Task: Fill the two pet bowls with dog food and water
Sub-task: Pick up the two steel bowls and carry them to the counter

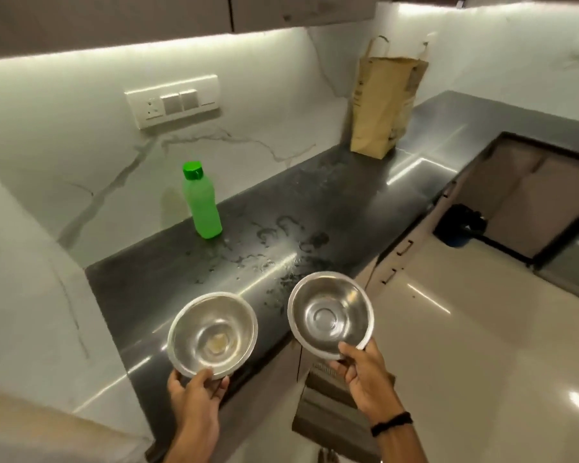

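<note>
Kitchen table: bottle, paper bag untouched; left hand fingers pinch left bowl, right hand fingers pinch right bowl, both empty, nothing filled yet

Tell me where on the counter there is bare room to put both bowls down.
The counter is bare, though smeared, between the green bottle and the paper bag. The near strip below the left bowl is bare too. Nowhere is crowded; the bag fills the far corner.
</note>
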